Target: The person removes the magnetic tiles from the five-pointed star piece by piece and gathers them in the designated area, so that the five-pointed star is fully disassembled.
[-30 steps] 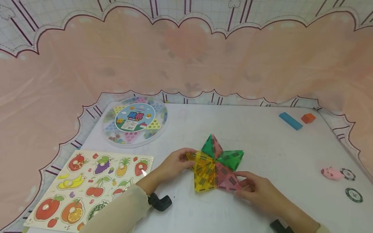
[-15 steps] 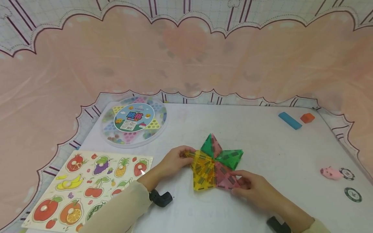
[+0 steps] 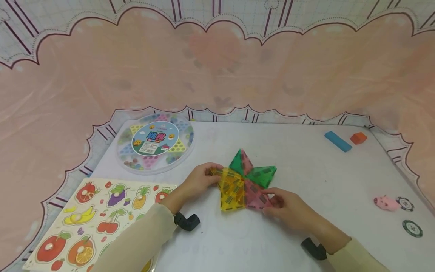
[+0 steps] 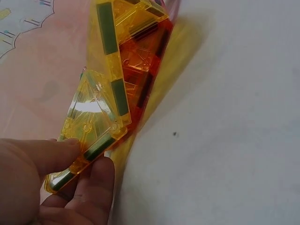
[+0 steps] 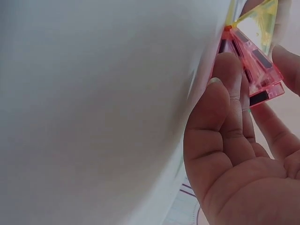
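A star-shaped build of see-through magnetic tiles lies between my hands in the head view, yellow at the left, green and pink elsewhere. With thumb and fingers my left hand pinches the yellow triangular tile at its left point. My right hand pinches the pink tile at the lower right point, thumb on one side and fingertips on the other. Raised tile faces lean together in the left wrist view. The pink tile's edge shows close to the right fingers in the right wrist view.
A round Chinese checkers box stands back left, with a fruit puzzle board in front, partly under the left sleeve. Blue block, orange block, pink toy pig and two poker chips lie to the right.
Both hands have moved the tile star a little away from the body and to the left, each keeping its pinch. The other things on the table stay where they were.
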A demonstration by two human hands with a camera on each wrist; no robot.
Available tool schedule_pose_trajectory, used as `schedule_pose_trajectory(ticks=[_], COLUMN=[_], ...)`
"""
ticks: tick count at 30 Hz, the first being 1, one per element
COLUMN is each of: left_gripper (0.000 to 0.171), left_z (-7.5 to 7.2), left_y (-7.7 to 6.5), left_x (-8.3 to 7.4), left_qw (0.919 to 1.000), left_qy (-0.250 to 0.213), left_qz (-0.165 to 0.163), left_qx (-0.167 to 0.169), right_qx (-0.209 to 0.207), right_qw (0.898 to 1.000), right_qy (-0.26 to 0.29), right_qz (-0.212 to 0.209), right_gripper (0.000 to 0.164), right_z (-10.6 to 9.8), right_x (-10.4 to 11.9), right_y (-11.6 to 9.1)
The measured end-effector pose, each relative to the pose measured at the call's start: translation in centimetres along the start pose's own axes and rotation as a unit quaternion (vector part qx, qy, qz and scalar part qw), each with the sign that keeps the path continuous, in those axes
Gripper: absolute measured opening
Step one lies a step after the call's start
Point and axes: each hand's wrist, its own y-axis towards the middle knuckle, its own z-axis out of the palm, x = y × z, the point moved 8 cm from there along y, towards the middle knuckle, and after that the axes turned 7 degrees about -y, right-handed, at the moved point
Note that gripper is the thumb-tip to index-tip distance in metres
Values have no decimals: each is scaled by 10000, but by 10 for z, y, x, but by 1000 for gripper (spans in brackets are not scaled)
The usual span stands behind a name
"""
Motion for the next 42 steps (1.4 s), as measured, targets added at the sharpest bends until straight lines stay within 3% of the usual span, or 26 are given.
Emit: schedule_pose_trajectory(ticks=[13, 22, 29, 35, 42], left_gripper=[25, 28, 43, 53, 45], left_z=[-17, -17, -28, -36, -31], left_y=[16, 18, 8, -6, -25], left_x=[-1, 3, 4, 1, -22], left_qw=[9994, 9993, 9973, 9956, 9940], left_qy=[95, -150, 272, 563, 714], left_qz=[-5, -158, -390, -516, 97], left_qx=[-338, -298, -557, -551, -823], right_qx=[-67, -86, -60, -92, -128], right_qw=[9998, 9997, 9999, 9999, 9998], right_qy=[-70, -86, -122, -116, 38], right_qz=[151, 229, 63, -67, -124], right_gripper=[48, 49, 50, 48, 45], right_z=[-4, -7, -12, -17, -19], right_x=[0, 0, -1, -4, -7], right_y=[23, 23, 20, 18, 16])
